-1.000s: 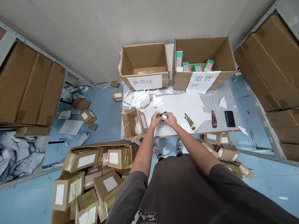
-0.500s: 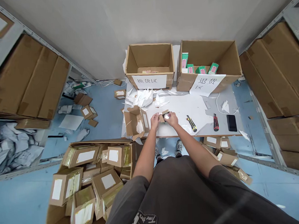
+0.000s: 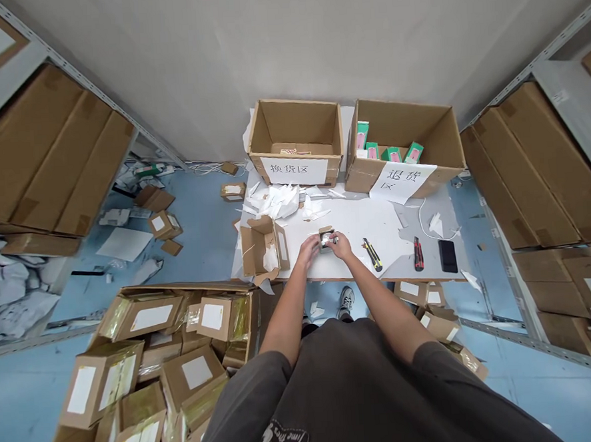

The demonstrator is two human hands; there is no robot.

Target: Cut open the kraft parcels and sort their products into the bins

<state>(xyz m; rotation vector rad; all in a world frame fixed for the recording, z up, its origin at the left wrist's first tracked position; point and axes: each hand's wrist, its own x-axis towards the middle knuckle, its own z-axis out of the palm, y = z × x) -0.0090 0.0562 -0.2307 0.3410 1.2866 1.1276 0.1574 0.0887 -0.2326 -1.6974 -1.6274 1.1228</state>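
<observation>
Over the front part of the table, my left hand point(image 3: 309, 250) steadies the left side of a small cardboard box point(image 3: 325, 230), its fingers curled against it. My right hand point(image 3: 341, 245) is closed at the box's right side, fingertips at the opening. Between the hands a small shiny silvery item point(image 3: 328, 239) shows in the box; its kind is too small to make out. Left of my hands stands an opened carton point(image 3: 253, 250) with white paper inside. A yellow-and-black utility knife point(image 3: 372, 254) lies to the right.
A red utility knife point(image 3: 418, 253) and a black phone point(image 3: 448, 256) lie farther right. Two labelled cartons stand behind, the right carton point(image 3: 450, 131) holding green-and-pink boxes. Torn white paper point(image 3: 280, 200) litters the table point(image 3: 375, 217). A large carton of parcels point(image 3: 197, 372) stands at lower left.
The small box has turned so its opening and the silvery item show more plainly. My left fingers have shifted along its side. The whole view has tilted and moved slightly.
</observation>
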